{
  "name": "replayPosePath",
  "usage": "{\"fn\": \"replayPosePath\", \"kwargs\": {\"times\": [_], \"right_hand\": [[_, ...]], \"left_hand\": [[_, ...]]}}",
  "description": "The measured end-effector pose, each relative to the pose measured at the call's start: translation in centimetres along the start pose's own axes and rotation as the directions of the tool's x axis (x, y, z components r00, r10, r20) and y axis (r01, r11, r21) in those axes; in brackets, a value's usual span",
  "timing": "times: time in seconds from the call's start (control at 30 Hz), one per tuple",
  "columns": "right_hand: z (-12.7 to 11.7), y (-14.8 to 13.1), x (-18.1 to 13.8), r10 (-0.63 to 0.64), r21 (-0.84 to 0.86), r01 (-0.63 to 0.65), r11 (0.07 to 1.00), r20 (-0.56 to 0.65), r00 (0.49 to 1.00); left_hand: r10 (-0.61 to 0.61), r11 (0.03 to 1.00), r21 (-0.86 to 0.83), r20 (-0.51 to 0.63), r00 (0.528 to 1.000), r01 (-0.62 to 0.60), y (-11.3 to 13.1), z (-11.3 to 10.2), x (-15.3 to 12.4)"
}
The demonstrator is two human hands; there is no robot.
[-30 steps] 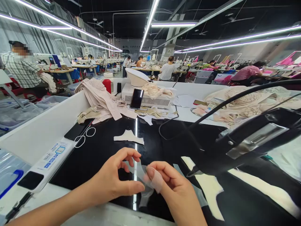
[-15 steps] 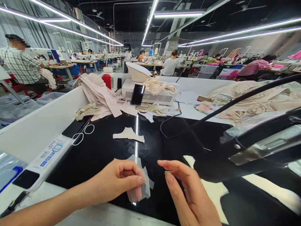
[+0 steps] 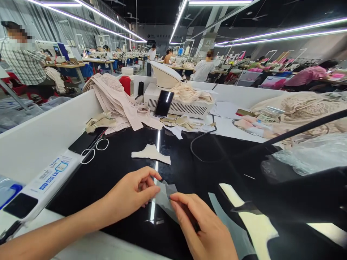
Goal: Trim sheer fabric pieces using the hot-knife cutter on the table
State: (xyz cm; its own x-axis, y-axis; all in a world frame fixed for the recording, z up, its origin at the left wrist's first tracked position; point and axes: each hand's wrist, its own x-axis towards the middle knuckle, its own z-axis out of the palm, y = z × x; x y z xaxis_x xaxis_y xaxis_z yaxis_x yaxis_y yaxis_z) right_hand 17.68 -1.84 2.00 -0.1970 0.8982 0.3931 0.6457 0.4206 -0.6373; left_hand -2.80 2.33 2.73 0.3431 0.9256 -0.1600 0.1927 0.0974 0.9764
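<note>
Carefully, my left hand [image 3: 130, 195] pinched the thin translucent grey film piece [image 3: 166, 192] near the front edge of the glossy black bench [image 3: 116, 169], my right hand [image 3: 206, 231] pinching its lower edge. Pulled unevenly, it could crease or slip free, I judged.

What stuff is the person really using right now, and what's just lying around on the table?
In use:
- left hand, pinching the thin see-through piece
- right hand, fingertips on that piece
- black tabletop under them

Lying about:
- cut beige piece
- white-handled scissors
- propped phone
- heap of beige cloth
- red bottle
</note>
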Motion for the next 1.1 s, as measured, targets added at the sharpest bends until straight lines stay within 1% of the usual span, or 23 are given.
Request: {"fn": "replayPosePath", "kwargs": {"times": [0.07,0.13,0.23,0.33,0.37,0.43,0.6,0.67,0.83,1.1], "right_hand": [[0.4,0.2,-0.1,-0.047,-0.081,0.048,0.996,0.013,0.999],[0.7,0.3,-0.2,-0.074,-0.165,0.081,0.983,0.047,0.996],[1.3,0.6,-0.2,-0.120,-0.295,0.136,0.946,0.071,0.990],[1.7,0.8,-0.1,-0.198,-0.404,0.211,0.890,0.074,0.977],[1.8,0.8,-0.1,-0.218,-0.434,0.228,0.871,0.075,0.973],[1.9,0.8,-0.1,-0.243,-0.485,0.245,0.840,0.069,0.968],[2.2,0.7,0.0,-0.293,-0.530,0.280,0.801,0.061,0.954],[2.3,0.8,0.0,-0.294,-0.539,0.280,0.794,0.063,0.954],[2.4,0.9,0.0,-0.296,-0.546,0.286,0.787,0.073,0.952],[2.5,0.8,-0.1,-0.288,-0.549,0.266,0.792,0.047,0.957]], "left_hand": [[0.053,0.983,0.181,-0.070,0.996,-0.039,-0.1,-0.2,0.0],[0.126,0.917,0.390,-0.102,0.987,-0.077,-0.1,-0.3,-0.1],[0.257,0.747,0.646,-0.066,0.964,-0.155,-0.4,-0.4,-0.1],[0.352,0.568,0.793,0.009,0.936,-0.221,-1.0,-0.4,0.0],[0.365,0.525,0.820,0.027,0.931,-0.230,-1.1,-0.5,0.0],[0.370,0.471,0.851,0.048,0.928,-0.231,-1.3,-0.5,0.1],[0.374,0.412,0.884,0.058,0.925,-0.222,-1.4,-0.6,0.1],[0.381,0.391,0.894,0.062,0.923,-0.221,-1.5,-0.6,0.1],[0.389,0.364,0.905,0.069,0.919,-0.222,-1.6,-0.6,0.2],[0.379,0.353,0.908,0.080,0.922,-0.224,-1.6,-0.7,0.0]]}}
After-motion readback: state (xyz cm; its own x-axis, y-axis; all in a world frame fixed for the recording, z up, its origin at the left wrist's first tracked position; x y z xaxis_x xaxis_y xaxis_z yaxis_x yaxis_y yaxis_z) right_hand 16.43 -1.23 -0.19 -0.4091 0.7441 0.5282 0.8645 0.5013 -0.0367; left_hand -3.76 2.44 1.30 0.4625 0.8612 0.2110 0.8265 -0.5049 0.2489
